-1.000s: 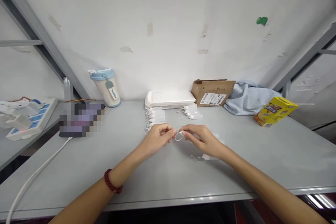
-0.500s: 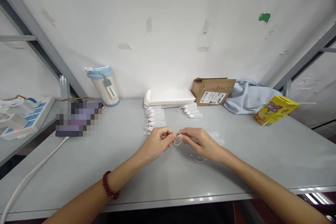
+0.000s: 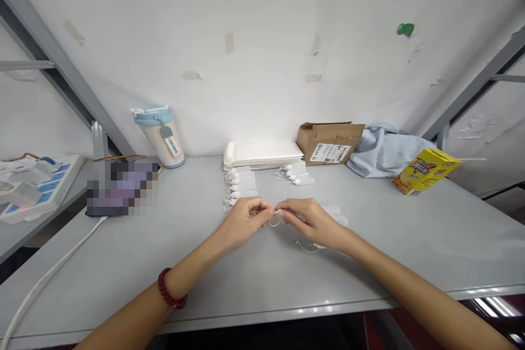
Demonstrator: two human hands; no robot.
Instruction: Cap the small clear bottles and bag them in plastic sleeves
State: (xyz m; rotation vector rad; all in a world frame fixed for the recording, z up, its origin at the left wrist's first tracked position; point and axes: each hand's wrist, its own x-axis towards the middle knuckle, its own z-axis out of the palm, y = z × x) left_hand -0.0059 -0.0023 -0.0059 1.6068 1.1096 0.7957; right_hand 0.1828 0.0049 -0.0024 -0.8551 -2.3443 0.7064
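While a loose white cord (image 3: 308,250) lay well in front of the white stack (image 3: 264,154), the left hand (image 3: 245,222) and right hand (image 3: 314,220) were a bit closer to that stack, fingertips pinched narrow on a thin cord loop (image 3: 274,225) between them. Couldn't tell exactly what sat under the fingertips, tbh. The loop looked super light and limp, maybe slippery, so pinching close to its ends seemed smartest. Corded white pieces (image 3: 244,181) lay just in front of the stack, with a cardboard box (image 3: 330,143) right beside it.
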